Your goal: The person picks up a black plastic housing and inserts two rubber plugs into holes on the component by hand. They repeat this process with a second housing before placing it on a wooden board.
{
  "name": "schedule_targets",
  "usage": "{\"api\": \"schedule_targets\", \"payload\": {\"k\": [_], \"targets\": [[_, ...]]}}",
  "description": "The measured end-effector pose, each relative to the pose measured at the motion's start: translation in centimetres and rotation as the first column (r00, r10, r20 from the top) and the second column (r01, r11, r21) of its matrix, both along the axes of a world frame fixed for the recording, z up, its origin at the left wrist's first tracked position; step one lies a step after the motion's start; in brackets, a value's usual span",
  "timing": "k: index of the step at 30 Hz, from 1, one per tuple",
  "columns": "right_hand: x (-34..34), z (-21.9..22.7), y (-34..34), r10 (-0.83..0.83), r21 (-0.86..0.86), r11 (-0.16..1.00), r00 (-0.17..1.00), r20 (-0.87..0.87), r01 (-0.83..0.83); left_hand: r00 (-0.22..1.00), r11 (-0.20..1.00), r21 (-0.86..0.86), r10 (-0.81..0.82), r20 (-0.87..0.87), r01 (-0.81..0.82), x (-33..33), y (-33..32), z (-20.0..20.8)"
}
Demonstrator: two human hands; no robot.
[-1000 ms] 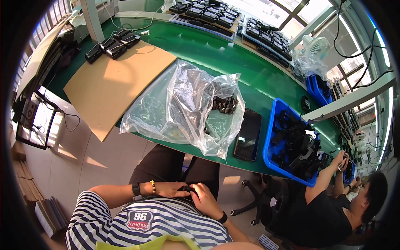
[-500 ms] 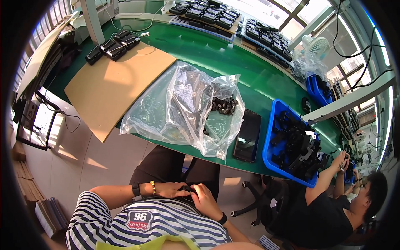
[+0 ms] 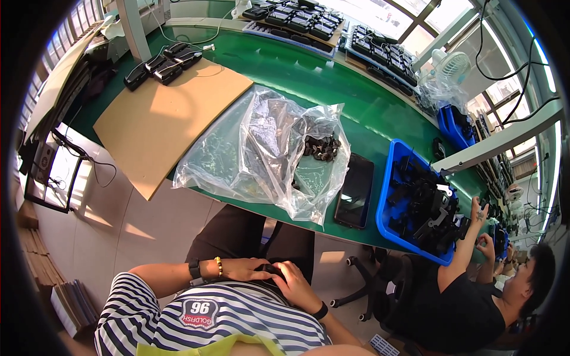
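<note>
Just beyond the grip [image 3: 272, 270] runs a table with a glossy green top [image 3: 279, 65]. Pale floor tiles [image 3: 169, 225], streaked by sunlight, spread out to its left. A black wheeled chair [image 3: 395, 274] stands to its right. Far beyond it, bright windows [image 3: 371, 9] have dark frames; a pale post [image 3: 132, 32] rises farther left, and a lit tube lamp [image 3: 557, 154] glows far right.

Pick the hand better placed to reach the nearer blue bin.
Right hand, probably: the nearer blue bin stands to the person's right, and the left hand sits farther away. Both hold a small black part, though.
</note>
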State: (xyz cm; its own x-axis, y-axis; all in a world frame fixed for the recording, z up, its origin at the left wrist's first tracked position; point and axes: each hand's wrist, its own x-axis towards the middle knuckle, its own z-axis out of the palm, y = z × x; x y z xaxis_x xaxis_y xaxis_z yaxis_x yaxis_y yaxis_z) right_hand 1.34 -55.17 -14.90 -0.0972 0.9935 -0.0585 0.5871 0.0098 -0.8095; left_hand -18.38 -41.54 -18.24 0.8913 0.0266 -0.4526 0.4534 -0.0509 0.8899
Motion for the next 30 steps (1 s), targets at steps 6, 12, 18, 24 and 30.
{"api": "schedule_targets", "payload": {"k": [6, 12, 18, 24, 30], "targets": [[-1.3, -2.1, 0.1, -0.065, 0.037, 0.997, 0.994, 0.086, 0.062, 0.995, 0.999, 0.048, 0.014, -0.102, -0.01, 0.6, 0.0, 1.7], [0.4, 0.1, 1.0, -0.086, -0.037, 0.996, 0.994, -0.063, 0.084, 0.989, 0.992, 0.034, 0.126, -0.075, -0.124, 0.3, 1.0, 2.6], [0.0, -0.1, 1.1, -0.108, -0.077, 0.991, 0.994, -0.015, 0.107, 0.986, 0.995, 0.045, 0.092, -0.139, -0.087, 0.8, 0.8, 3.0], [-0.1, -0.3, -0.4, -0.117, -0.054, 0.992, 0.989, -0.089, 0.112, 0.984, 0.995, 0.047, 0.09, -0.151, -0.084, 0.0, 0.1, 2.8], [-0.4, -0.6, 0.4, -0.107, -0.044, 0.993, 0.994, -0.025, 0.106, 0.978, 0.993, 0.058, 0.114, -0.175, -0.105, 0.3, 0.3, 3.0]]}}
